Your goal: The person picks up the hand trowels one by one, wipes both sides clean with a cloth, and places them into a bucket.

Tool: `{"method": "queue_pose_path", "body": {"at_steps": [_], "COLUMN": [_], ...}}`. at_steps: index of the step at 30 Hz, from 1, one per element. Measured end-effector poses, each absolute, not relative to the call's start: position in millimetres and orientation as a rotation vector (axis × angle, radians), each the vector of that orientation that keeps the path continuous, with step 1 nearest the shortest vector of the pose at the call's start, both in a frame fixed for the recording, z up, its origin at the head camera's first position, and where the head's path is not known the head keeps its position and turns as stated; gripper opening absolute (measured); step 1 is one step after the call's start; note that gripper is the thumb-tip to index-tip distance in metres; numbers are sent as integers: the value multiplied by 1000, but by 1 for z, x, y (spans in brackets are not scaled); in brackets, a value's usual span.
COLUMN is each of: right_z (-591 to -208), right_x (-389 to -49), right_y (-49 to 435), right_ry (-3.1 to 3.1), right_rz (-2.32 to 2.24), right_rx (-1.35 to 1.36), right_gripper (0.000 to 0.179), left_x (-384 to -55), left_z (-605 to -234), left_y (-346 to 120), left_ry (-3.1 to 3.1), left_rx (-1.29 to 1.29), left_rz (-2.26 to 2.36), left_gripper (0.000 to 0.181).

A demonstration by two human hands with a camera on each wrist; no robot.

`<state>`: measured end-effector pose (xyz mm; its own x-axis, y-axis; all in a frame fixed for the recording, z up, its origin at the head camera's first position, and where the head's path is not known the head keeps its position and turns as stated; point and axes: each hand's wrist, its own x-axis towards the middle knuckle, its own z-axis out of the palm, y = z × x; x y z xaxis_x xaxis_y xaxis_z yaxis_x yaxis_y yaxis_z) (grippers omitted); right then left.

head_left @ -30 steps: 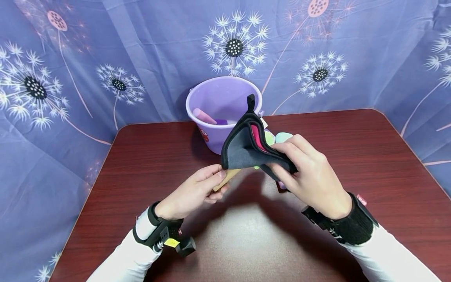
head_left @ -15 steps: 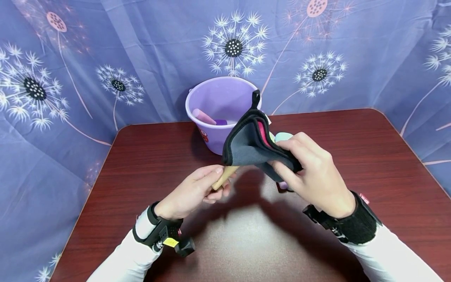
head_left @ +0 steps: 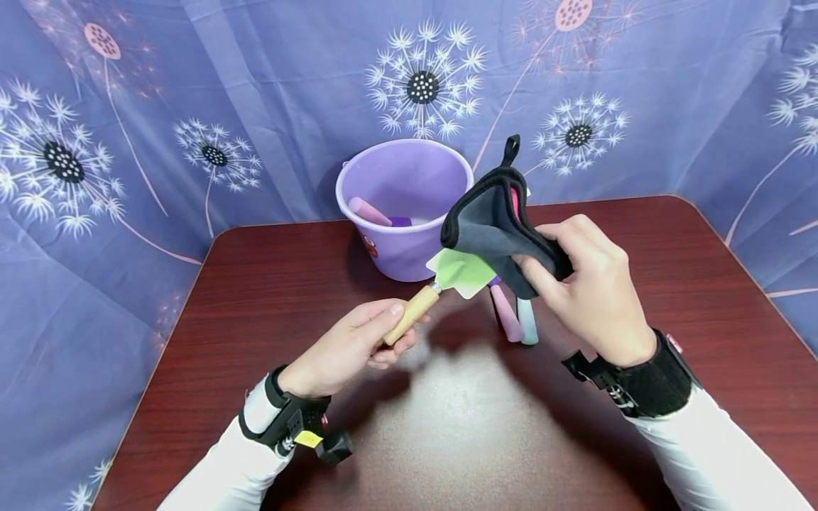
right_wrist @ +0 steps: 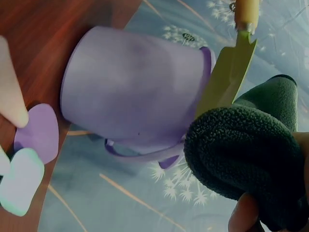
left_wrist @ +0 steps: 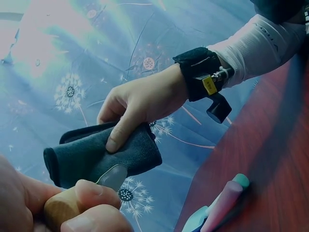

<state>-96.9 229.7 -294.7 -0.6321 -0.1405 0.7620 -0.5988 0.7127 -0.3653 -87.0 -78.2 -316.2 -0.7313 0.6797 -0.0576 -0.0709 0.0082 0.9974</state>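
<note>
The trowel [head_left: 449,275] is held up over the bench [head_left: 275,298], in front of the bucket [head_left: 402,257], with its wooden handle [head_left: 414,312] toward the person and its green blade [head_left: 468,270] slanted away, partly covered in the head view by the cloth [head_left: 488,234]. The trowel is judged to be light and stiff, with a thin, smooth blade that might slip if pinched; hold is best taken on the handle, where good purchase should be given by the rounded wood. The cloth, which is folded over and edged in black, is likely to be soft, light and floppy, hard to damage, and best taken by its gathered folds or by the loop [head_left: 512,150] at its top. The handle is gripped by the left hand [head_left: 351,348], with the fingers curled round it. The cloth is pinched by the right hand [head_left: 591,291] between thumb and fingers, so neither hand is free. Whether the blade's far end is touched by the cloth cannot be told.
</note>
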Motion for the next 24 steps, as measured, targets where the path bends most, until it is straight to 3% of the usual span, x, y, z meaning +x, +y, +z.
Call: {"method": "queue_pose_path", "body": {"at_steps": [24], "right_z": [-296], "right_x": [-105], "right_y": [240], "right_ry": [-2196], "right_rz": [775], "right_rx": [418], "right_gripper": [17], "left_x": [-84], "left_z": [-314], "left_y": [-77], "left_ry": [1869], "left_rx": [742], "left_rz": [1655], "left_gripper": [35]}}
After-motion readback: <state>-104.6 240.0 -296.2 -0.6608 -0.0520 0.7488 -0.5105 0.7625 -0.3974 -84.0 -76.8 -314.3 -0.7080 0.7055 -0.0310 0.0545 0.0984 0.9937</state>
